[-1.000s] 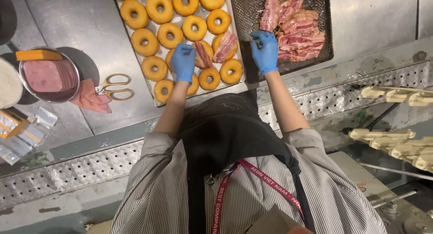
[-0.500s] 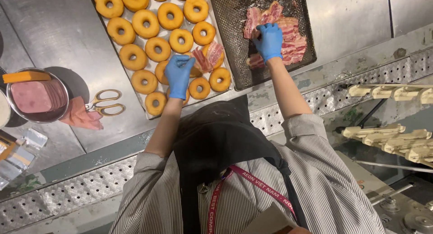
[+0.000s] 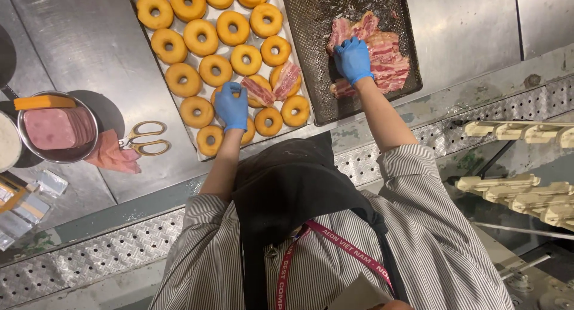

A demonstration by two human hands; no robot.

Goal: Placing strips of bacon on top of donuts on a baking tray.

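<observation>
Blue-gloved, my left hand (image 3: 231,105) rests flat, fingers loose, on a doughnut (image 3: 224,96); my right hand (image 3: 353,59) pinches a bacon (image 3: 385,62) strip.

Seen from overhead, the left hand (image 3: 231,107) in a blue glove rests on a ring-shaped bun (image 3: 226,95) on the bun tray (image 3: 297,78). The right hand (image 3: 353,59), gloved too, presses on bacon strips (image 3: 385,62) in the dark mesh tray (image 3: 311,23). Scissors (image 3: 143,138) lie beside a steel bowl of sliced ham (image 3: 57,127).
</observation>
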